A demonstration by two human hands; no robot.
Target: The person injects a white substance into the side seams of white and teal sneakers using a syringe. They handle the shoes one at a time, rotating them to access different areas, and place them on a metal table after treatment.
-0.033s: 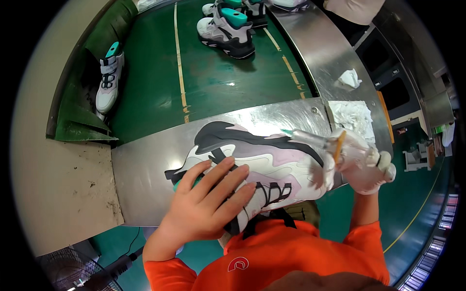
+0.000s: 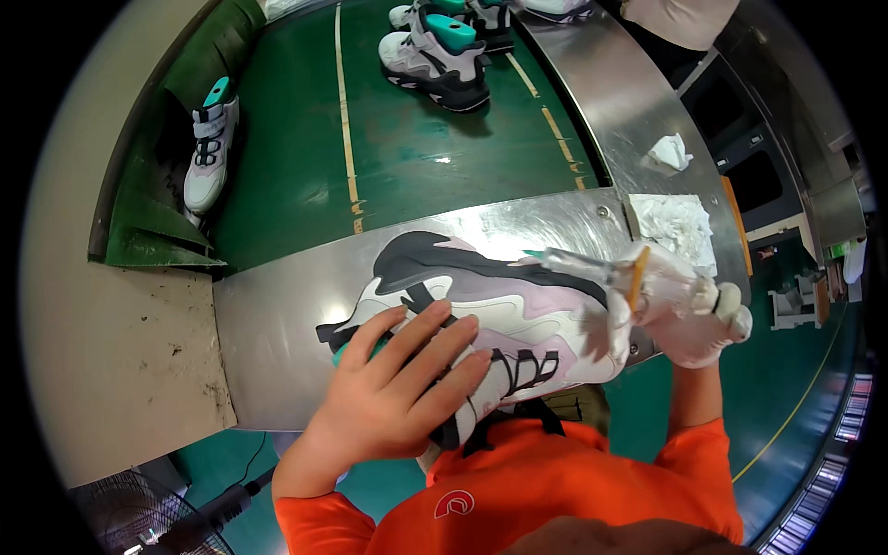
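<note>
A white, lilac and black sneaker (image 2: 518,305) lies on its side on the metal ledge, its black sole edge facing away from me. My left hand (image 2: 407,370), bare, rests across the upper near the ankle opening, fingers spread over it and holding it; the thumb is hidden. Inside the opening shows a bit of green shoe last (image 2: 359,350). White-gloved, my right hand (image 2: 675,305) is closed round a clear syringe-like applicator (image 2: 578,264) with a green tip. That tip points left, at the seam between sole and upper. An orange band (image 2: 638,277) crosses the gloved fingers.
Beyond the metal ledge (image 2: 277,305) runs a green conveyor belt (image 2: 407,176) carrying several sneakers (image 2: 435,69). Another sneaker (image 2: 211,153) leans at the left guard. A white crumpled cloth (image 2: 673,227) and a wad of tissue (image 2: 671,153) lie to the right. A fan (image 2: 139,518) stands lower left.
The applicator and my right hand have shifted slightly left along the sole edge. My left hand and the sneaker are almost unmoved.
</note>
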